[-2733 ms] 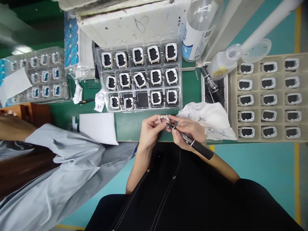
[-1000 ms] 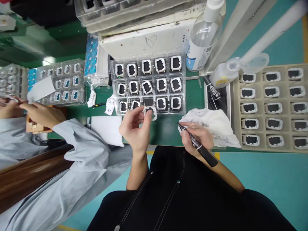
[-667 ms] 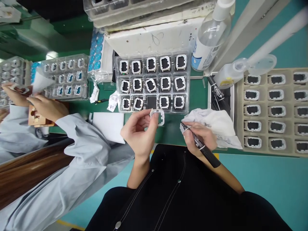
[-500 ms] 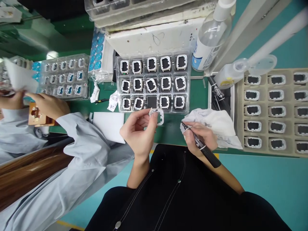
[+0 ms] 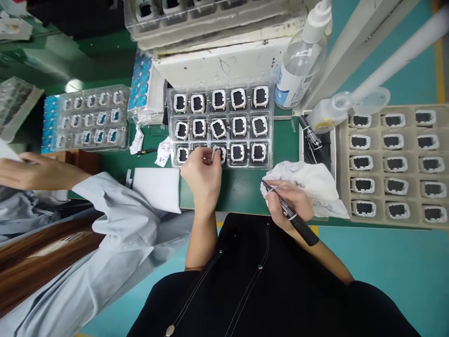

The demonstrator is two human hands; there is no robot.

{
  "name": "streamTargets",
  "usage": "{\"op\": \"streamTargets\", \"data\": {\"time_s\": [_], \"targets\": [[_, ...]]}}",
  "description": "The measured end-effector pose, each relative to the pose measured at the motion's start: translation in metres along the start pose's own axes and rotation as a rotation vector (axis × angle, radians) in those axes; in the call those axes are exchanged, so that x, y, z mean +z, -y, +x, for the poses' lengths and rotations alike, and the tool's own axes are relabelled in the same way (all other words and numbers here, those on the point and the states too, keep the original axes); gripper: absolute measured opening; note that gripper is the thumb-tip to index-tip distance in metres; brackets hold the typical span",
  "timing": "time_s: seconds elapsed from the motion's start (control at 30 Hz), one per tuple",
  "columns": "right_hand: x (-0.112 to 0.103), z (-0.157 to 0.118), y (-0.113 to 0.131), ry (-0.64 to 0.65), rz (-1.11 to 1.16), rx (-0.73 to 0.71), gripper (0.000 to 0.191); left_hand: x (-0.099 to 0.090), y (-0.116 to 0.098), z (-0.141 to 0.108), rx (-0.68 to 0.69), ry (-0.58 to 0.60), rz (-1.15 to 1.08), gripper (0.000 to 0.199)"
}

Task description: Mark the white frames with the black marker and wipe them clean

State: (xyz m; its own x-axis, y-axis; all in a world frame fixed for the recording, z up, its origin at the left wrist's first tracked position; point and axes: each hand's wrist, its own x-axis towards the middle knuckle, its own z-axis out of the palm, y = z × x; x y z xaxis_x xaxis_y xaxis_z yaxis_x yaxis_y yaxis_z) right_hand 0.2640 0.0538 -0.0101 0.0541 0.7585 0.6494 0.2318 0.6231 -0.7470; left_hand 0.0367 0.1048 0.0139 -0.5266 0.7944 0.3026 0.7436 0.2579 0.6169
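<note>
My left hand [image 5: 202, 174] is over the front row of a clear plastic tray [image 5: 271, 121]. Its thumb and fingers pinch a small white frame [image 5: 223, 155] that sits in the middle front compartment. Similar white frames with dark centres fill the visible compartments around it; my fingers partly cover the one to the left. In my right hand [image 5: 296, 199] is a black marker [image 5: 298, 224], uncapped, its tip pointing up and left. A crumpled white cloth [image 5: 315, 180] lies just beyond and beside that hand.
A beige tray [image 5: 345, 187] of more white frames stands at the right. Behind are a pump bottle [image 5: 301, 70], a squeeze bottle [image 5: 326, 114] and another marker [image 5: 310, 133]. To the left lies a white pad [image 5: 157, 189], near a co-worker's hand [image 5: 45, 173] and sleeve.
My left hand has moved forward with the white frame, from in front of the tray into the middle front compartment. My right hand keeps the marker nearly still. The co-worker's hands have moved left.
</note>
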Motion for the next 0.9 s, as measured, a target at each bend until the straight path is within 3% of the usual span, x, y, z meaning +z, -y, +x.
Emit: {"op": "streamTargets", "data": {"time_s": [0.3,0.43,0.53,0.67,0.9], "targets": [[0.002,0.002,-0.002,-0.005,0.028,-0.015,0.03,-0.003,-0.002,-0.003,0.107,0.034,-0.055,0.012],[0.0,0.002,-0.001,0.015,0.039,-0.011,0.033,0.004,-0.014,-0.012,0.191,0.142,-0.056,0.019],[0.0,0.002,-0.001,0.015,0.039,-0.009,0.034,0.012,-0.02,-0.015,0.156,0.204,0.018,0.028],[0.0,0.003,0.0,0.023,0.046,-0.004,0.033,0.016,-0.024,-0.017,0.111,0.2,0.034,0.031],[0.0,0.004,0.001,0.02,0.018,-0.015,0.028,0.02,-0.024,-0.022,0.171,0.216,-0.075,0.041]]}}
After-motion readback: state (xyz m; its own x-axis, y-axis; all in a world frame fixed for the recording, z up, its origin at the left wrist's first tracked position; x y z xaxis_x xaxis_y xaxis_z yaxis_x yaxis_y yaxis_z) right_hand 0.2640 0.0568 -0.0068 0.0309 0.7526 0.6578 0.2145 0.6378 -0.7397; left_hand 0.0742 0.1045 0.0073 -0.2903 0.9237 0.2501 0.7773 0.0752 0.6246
